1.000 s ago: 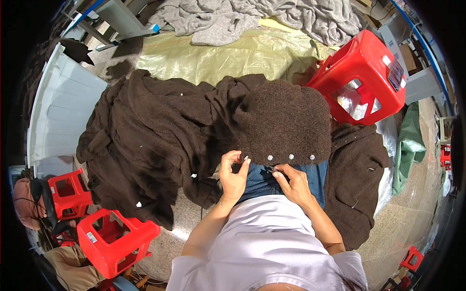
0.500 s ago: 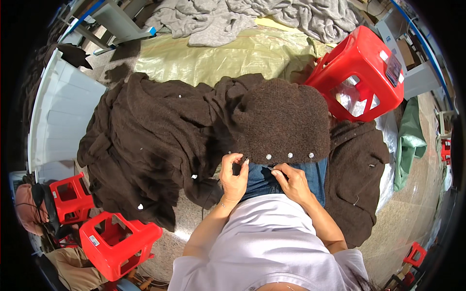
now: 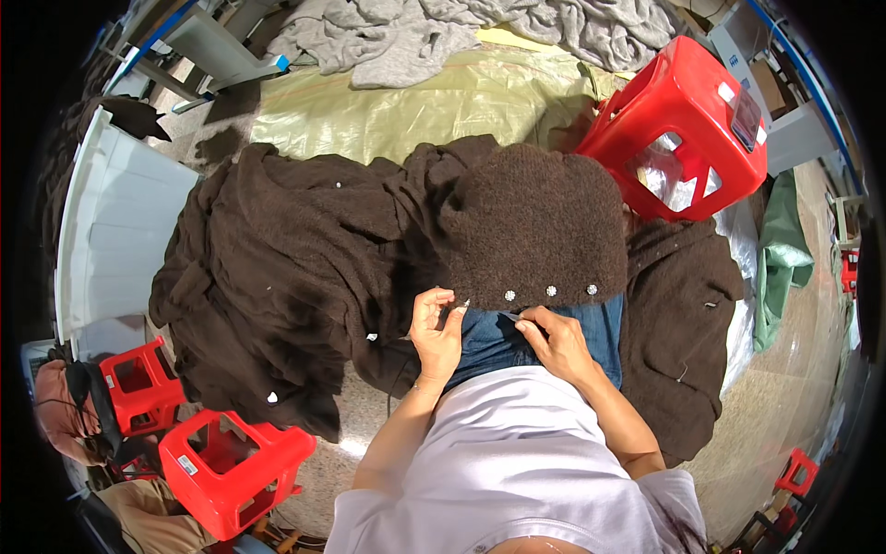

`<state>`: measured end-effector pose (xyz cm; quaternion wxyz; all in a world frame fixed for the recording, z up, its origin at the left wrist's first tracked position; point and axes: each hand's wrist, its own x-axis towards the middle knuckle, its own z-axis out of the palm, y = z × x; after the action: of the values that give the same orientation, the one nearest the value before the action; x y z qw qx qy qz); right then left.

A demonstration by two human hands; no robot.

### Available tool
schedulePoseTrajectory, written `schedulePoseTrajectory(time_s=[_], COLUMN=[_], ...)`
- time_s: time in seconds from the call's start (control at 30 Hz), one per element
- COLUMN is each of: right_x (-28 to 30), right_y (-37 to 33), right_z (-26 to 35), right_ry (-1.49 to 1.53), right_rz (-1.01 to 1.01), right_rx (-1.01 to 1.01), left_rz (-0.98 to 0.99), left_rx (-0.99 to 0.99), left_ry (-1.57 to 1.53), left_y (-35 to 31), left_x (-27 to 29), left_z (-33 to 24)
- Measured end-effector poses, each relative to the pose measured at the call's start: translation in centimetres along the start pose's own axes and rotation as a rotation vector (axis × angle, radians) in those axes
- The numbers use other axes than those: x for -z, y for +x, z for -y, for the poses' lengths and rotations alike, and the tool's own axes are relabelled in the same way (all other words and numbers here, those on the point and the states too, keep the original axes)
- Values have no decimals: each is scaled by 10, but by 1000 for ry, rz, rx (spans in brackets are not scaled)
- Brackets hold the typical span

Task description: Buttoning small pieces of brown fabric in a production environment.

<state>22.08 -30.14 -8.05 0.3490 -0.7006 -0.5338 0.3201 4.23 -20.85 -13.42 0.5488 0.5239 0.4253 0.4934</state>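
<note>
A dark brown knitted garment (image 3: 540, 222) lies over my lap, with several sparkly round buttons (image 3: 551, 291) along its near edge. My left hand (image 3: 436, 340) is at the left end of that edge, its thumb and fingertips curled close together; what they pinch is too small to make out. Between the thumb and fingers of my right hand (image 3: 556, 342) is a small thin pointed tool (image 3: 508, 317), its tip toward the left. It lies just below the buttoned edge, over my blue jeans (image 3: 480, 346).
More brown knitwear (image 3: 286, 240) is heaped at my left, and another brown piece (image 3: 674, 342) hangs at my right. Red stools stand at far right (image 3: 688, 120) and near left (image 3: 231, 471). Beyond lie a yellow sheet (image 3: 415, 115) and grey knitwear (image 3: 397, 42). A white bin (image 3: 115, 222) stands left.
My left hand has drawn slightly left and down from the garment edge. My right hand stays nearly in place with the pointed tool. The whole view has shifted a little.
</note>
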Motion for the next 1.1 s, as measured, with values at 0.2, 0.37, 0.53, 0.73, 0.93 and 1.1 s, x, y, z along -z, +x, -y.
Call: schedulePoseTrajectory(time_s=[0.2, 0.37, 0.53, 0.73, 0.93, 1.1], right_x=[0, 1, 2, 1, -1, 0], right_y=[0, 1, 1, 2, 2, 2], right_z=[-4, -2, -1, -1, -2, -2], right_ry=[6, 9, 15, 14, 31, 24], right_rz=[25, 45, 42, 43, 2, 10], right_rx=[7, 0, 5, 17, 48, 34], left_rz=[-3, -6, -4, 4, 2, -11], left_rx=[88, 124, 134, 131, 130, 127], left_ry=[-129, -171, -189, -192, -188, -194], left_y=[1, 3, 3, 2, 2, 4], left_x=[1, 3, 3, 3, 4, 3], left_z=[-4, -3, -5, -8, -5, -4])
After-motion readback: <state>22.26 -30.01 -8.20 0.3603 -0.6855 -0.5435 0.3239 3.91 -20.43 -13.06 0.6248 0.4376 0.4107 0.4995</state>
